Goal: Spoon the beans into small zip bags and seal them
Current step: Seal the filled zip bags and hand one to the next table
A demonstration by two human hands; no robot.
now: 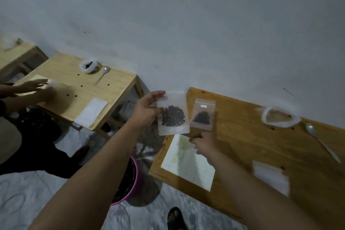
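My left hand (147, 110) grips the left edge of a clear zip bag (173, 115) and holds it upright, just off the left end of the wooden table (242, 147). Dark beans fill its middle. Right beside it is a smaller zip bag (203, 115), also with dark beans. My right hand (203, 145) is below the two bags, thumb and forefinger pinched at the smaller bag's lower edge. The spoon (321, 144) lies on the table to the right, next to an open plastic bag (278, 117) that looks almost empty.
A paper sheet (188, 162) and blurred empty zip bags (270, 177) lie on my table. A pink bucket (130, 183) stands on the floor below my left arm. Another person (31, 87) works at a second table (74, 84) on the left.
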